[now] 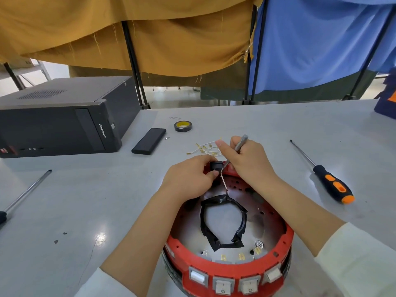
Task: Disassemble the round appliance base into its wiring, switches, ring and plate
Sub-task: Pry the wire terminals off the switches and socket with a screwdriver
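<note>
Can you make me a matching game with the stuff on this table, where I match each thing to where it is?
Things:
1. tape roll
2. orange-handled screwdriver
3. computer case
4. small black switch

Places:
A. far left of the table
B. pinched in the left hand
C. lying on the right side of the table
D. beyond the hands, near the flat black box

Pairs: 1-D, 2-C, 3-A, 4-B

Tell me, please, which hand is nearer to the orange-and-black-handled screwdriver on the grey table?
Right. The right hand is beside the screwdriver; the left hand lies farther away.
</note>
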Available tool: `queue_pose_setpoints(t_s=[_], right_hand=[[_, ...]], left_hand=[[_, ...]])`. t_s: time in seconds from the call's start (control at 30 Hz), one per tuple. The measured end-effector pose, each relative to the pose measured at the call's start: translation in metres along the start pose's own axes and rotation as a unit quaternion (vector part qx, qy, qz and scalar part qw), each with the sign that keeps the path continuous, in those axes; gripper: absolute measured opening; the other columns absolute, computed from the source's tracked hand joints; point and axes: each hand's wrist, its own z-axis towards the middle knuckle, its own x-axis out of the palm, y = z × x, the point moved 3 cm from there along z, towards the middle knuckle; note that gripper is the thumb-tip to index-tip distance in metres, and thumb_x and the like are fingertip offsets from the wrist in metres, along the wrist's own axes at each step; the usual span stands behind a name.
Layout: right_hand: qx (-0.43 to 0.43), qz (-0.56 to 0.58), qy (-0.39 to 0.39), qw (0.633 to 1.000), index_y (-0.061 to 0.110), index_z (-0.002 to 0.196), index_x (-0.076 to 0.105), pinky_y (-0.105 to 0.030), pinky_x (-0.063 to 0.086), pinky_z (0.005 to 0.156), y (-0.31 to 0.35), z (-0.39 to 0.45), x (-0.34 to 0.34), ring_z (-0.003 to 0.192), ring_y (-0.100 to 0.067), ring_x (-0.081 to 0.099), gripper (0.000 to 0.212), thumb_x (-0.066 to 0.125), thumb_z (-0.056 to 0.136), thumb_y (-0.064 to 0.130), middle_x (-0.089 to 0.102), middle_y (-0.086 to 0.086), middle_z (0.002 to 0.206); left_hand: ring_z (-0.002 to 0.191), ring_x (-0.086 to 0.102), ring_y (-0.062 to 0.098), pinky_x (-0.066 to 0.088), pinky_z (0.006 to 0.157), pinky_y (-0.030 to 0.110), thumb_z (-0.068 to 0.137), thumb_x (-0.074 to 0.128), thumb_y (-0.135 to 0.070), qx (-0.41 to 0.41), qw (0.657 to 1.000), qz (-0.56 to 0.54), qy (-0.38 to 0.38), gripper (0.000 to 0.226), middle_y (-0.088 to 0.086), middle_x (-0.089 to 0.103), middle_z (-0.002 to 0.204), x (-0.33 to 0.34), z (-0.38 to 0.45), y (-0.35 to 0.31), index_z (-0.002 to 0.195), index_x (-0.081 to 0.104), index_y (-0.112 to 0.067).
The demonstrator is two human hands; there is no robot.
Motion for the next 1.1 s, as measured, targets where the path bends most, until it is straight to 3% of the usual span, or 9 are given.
queue_pose_setpoints(t_s=[0.2, 0.33, 0.5, 0.63, 0.77, 0.93, 1.1], right_hand=[[0.006, 0.020, 0.013, 1.000, 0.019, 0.049, 0.035, -0.019, 0.031, 0.046, 0.003, -0.003, 0.001, 0.043, -0.008, 0.041, 0.052, 0.068, 0.080, 0.043, 0.038, 0.007, 0.042], [0.004, 0.020, -0.029, 0.999, 0.013, 0.051, 0.036, -0.018, 0.032, 0.046, 0.005, -0.002, -0.003, 0.045, -0.009, 0.038, 0.051, 0.069, 0.081, 0.040, 0.040, -0.002, 0.048], [0.014, 0.024, -0.015, 0.999, 0.011, 0.051, 0.038, -0.016, 0.031, 0.042, 0.006, -0.003, -0.002, 0.043, -0.007, 0.039, 0.050, 0.074, 0.075, 0.037, 0.044, -0.005, 0.048], [0.015, 0.005, -0.007, 1.000, 0.006, 0.055, 0.042, -0.029, 0.035, 0.046, 0.008, -0.005, -0.001, 0.045, -0.016, 0.046, 0.050, 0.074, 0.074, 0.038, 0.055, -0.018, 0.054], [0.006, 0.006, -0.007, 1.000, 0.015, 0.050, 0.038, -0.023, 0.031, 0.044, 0.010, -0.008, -0.002, 0.044, -0.010, 0.041, 0.048, 0.073, 0.076, 0.036, 0.050, -0.008, 0.049], [0.018, 0.010, -0.004, 1.000, 0.010, 0.054, 0.040, -0.024, 0.033, 0.042, 0.012, -0.009, -0.003, 0.037, -0.010, 0.042, 0.044, 0.071, 0.078, 0.031, 0.045, -0.001, 0.044], [0.022, 0.015, 0.005, 1.000, -0.002, 0.062, 0.043, -0.036, 0.041, 0.046, 0.016, -0.009, -0.003, 0.036, -0.018, 0.046, 0.045, 0.068, 0.081, 0.030, 0.052, -0.023, 0.050]], left_hand=[[0.113, 0.053, 0.014, 0.034, 0.077, 0.028, 0.089, 0.047, -0.045, 0.004, 1.000, 0.004, -0.002, 0.034, -0.016, 0.058, 0.122, 0.001, 0.001, 0.000, 0.124, 0.045, -0.048], [0.113, 0.053, 0.013, 0.034, 0.077, 0.027, 0.089, 0.046, -0.046, 0.000, 1.000, 0.003, -0.003, 0.033, -0.017, 0.058, 0.121, 0.002, 0.001, 0.001, 0.122, 0.047, -0.047], [0.113, 0.053, 0.014, 0.034, 0.077, 0.028, 0.089, 0.047, -0.045, 0.005, 1.000, 0.007, -0.006, 0.035, -0.017, 0.058, 0.122, 0.001, 0.000, 0.001, 0.124, 0.046, -0.048], [0.111, 0.054, 0.014, 0.033, 0.075, 0.027, 0.089, 0.047, -0.045, 0.005, 1.000, 0.009, -0.008, 0.035, -0.016, 0.058, 0.121, 0.002, 0.000, 0.000, 0.124, 0.045, -0.047], [0.108, 0.055, 0.014, 0.032, 0.073, 0.027, 0.090, 0.047, -0.045, 0.006, 1.000, 0.008, -0.008, 0.032, -0.016, 0.059, 0.117, 0.001, 0.000, 0.000, 0.122, 0.046, -0.047], [0.111, 0.054, 0.014, 0.033, 0.075, 0.027, 0.090, 0.047, -0.045, 0.007, 1.000, 0.009, -0.008, 0.034, -0.016, 0.058, 0.120, 0.001, 0.000, 0.000, 0.124, 0.045, -0.047], [0.112, 0.053, 0.013, 0.034, 0.077, 0.027, 0.090, 0.047, -0.044, 0.008, 1.000, 0.005, -0.011, 0.034, -0.016, 0.058, 0.121, 0.001, 0.000, 0.000, 0.124, 0.046, -0.046]])
